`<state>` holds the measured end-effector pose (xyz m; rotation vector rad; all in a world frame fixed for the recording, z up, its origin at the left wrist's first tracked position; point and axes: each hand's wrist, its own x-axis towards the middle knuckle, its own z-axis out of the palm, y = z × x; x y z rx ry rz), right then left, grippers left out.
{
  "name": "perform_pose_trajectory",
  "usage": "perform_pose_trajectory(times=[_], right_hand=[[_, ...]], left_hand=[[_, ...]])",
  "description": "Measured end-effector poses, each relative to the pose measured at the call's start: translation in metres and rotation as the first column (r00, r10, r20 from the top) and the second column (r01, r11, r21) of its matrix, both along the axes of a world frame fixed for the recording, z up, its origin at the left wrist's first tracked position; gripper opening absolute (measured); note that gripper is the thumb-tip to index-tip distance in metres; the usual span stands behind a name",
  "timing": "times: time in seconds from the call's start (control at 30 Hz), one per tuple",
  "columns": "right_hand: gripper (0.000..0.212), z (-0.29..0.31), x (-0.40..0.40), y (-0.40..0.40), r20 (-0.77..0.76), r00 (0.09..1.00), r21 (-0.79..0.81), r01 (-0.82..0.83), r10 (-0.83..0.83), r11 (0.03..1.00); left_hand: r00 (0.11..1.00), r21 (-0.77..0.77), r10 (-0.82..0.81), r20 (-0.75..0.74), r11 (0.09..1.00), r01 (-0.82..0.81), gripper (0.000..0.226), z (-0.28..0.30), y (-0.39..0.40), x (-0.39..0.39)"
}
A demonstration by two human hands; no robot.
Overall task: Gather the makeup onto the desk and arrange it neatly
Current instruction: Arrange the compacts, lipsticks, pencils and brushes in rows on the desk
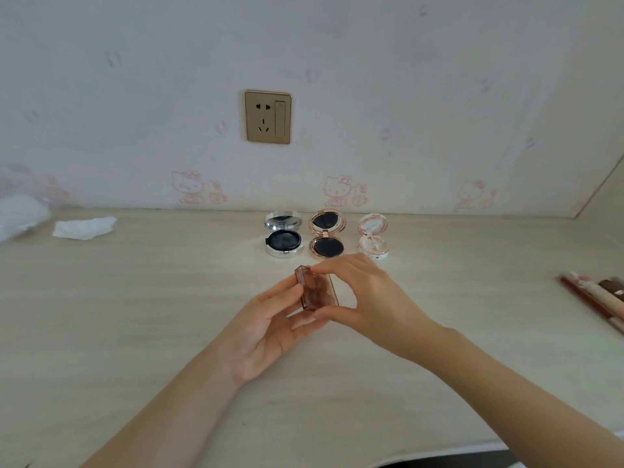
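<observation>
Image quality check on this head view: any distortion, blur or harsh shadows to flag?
Head view: wide-angle bending curves the desk edge; light is soft and even, shadows faint; the pencils at the right edge and the tissue look smeared; the brown translucent case in both hands is slightly soft.

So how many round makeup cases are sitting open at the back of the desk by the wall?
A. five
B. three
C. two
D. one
B: three open round cases stand in a row by the wall, the silver compact, the rose-gold compact and the small pink compact, while both hands hold a brown case in front of them.
</observation>
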<state>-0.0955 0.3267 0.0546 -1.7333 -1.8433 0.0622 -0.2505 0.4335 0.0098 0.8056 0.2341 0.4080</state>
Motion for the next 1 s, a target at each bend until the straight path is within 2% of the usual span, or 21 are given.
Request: perform_pose_trajectory(times=[0.3, 0.43, 0.53, 0.73, 0.87, 1.0], right_hand=[[0.038, 0.012, 0.018, 0.004, -0.234, 0.972, -0.182, -0.065, 0.021, 0.981], [0.025, 0.012, 0.021, 0.004, -0.290, 0.956, -0.133, -0.089, 0.047, 0.987], [0.021, 0.010, 0.024, 0.007, -0.377, 0.926, -0.056, -0.031, 0.008, 0.998], [0.026, 0.003, 0.023, 0.023, -0.610, 0.792, -0.018, 0.024, -0.030, 1.000], [0.023, 0.000, 0.021, 0.032, -0.652, 0.755, -0.050, 0.058, -0.077, 0.997], [0.020, -0.006, 0.015, 0.043, -0.649, 0.746, -0.131, 0.085, -0.150, 0.988]], left_hand=[[1.000, 0.012, -0.024, -0.002, 1.000, 0.024, 0.037, 0.001, 0.000, 0.000], [0.999, -0.010, -0.034, -0.002, 0.999, 0.034, 0.041, 0.002, 0.000, -0.001], [0.998, 0.035, -0.052, -0.021, 0.998, 0.053, 0.040, 0.004, 0.000, -0.001], [0.995, 0.021, 0.035, -0.091, 0.999, -0.033, 0.036, 0.008, 0.006, -0.002], [0.965, 0.175, 0.149, -0.215, 0.978, -0.111, 0.033, 0.015, 0.015, -0.009], [0.860, 0.465, 0.363, -0.359, 0.868, -0.173, 0.037, 0.016, 0.025, -0.017]])
